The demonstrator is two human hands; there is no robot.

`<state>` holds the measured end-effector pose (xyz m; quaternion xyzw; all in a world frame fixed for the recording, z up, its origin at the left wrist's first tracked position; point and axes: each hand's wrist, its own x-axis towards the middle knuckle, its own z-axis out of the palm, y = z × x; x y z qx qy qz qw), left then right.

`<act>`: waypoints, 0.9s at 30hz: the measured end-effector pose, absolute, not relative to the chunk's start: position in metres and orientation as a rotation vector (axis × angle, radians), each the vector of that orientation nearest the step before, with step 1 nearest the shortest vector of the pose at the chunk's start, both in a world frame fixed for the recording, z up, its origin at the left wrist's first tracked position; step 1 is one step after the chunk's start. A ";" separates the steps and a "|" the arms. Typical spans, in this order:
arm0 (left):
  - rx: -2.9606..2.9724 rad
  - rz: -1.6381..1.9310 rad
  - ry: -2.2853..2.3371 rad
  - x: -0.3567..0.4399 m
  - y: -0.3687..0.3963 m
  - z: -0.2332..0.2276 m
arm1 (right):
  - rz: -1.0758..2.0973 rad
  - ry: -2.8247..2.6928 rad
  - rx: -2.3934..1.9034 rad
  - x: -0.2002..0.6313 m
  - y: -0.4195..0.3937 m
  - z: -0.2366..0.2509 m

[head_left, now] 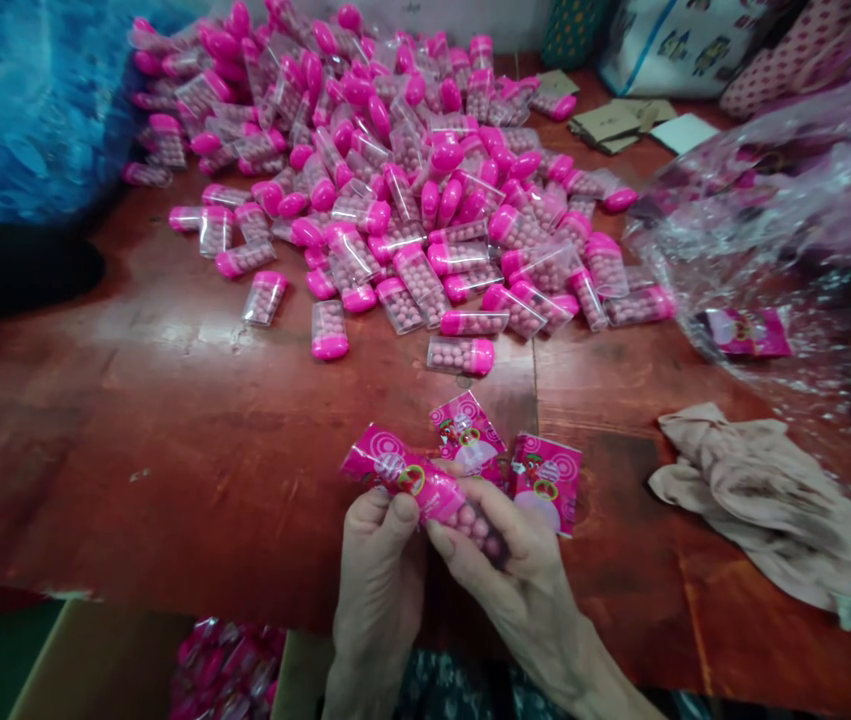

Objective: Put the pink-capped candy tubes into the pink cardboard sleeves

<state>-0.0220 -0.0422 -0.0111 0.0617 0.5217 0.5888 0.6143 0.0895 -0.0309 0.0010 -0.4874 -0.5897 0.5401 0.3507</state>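
Near the table's front edge, my right hand [519, 565] is closed around a small clear candy container [474, 524] full of pink balls. A printed pink sleeve [402, 475] covers the container's other end and sticks out past it to the left. My left hand [384, 545] pinches that sleeve between thumb and fingers. Just beyond my hands lie two more printed sleeves, one flat sleeve [549, 480] at the right and another sleeve [468, 430] partly behind my right hand.
A big heap of pink-capped candy containers [395, 190] covers the back of the table [170, 450]. Clear plastic wrap [762, 220] and a crumpled beige cloth [770, 500] lie at right. A blue bag [35, 110] stands back left. Below the front edge, a cardboard box [102, 660] holds pink packs.
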 end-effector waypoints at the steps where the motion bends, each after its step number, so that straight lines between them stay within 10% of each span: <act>1: 0.147 1.363 1.194 -0.022 -0.042 -0.011 | 1.390 -1.533 -1.266 0.089 -0.032 0.000; 27: 0.143 1.264 1.058 -0.023 -0.029 -0.001 | 1.462 -1.484 -1.404 0.077 -0.051 -0.012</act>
